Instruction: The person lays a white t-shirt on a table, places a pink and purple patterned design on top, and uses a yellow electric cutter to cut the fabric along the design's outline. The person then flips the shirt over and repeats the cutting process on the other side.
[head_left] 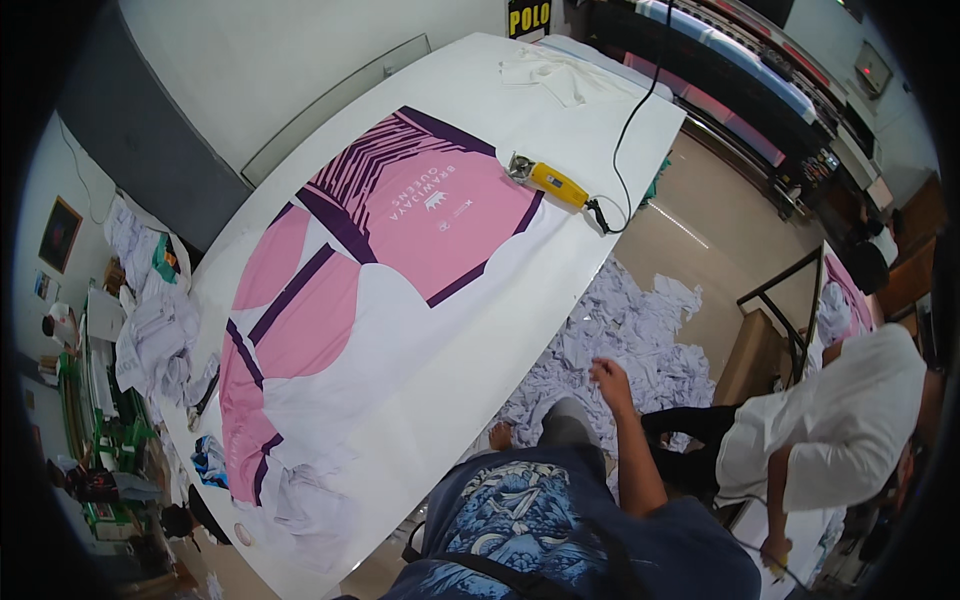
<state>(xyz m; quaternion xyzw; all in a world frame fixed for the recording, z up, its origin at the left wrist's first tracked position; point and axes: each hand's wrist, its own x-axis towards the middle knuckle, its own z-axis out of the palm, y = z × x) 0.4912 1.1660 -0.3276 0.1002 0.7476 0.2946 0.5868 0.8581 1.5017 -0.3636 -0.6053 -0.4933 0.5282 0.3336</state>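
Observation:
My right hand (pixel 610 383) hangs over a heap of pale fabric offcuts (pixel 640 325) on the floor, beside the near edge of the white table (pixel 440 375). Its fingers are loosely apart and hold nothing. My left hand is out of sight. Spread on the table is a large pink and purple printed fabric panel (pixel 415 225), with smaller pink pieces (pixel 310 315) to its left and white margins around them. A yellow electric fabric cutter (pixel 557 184) lies at the large panel's right side, its metal head touching or very near the panel's edge.
A black cable (pixel 634 120) rises from the cutter. Crumpled white cloth (pixel 550 75) lies at the table's far end, before a wide printer (pixel 740 70). At right stands a person in a white shirt (pixel 830 420), one hand low near a cord. White fabric (pixel 160 320) is piled at left.

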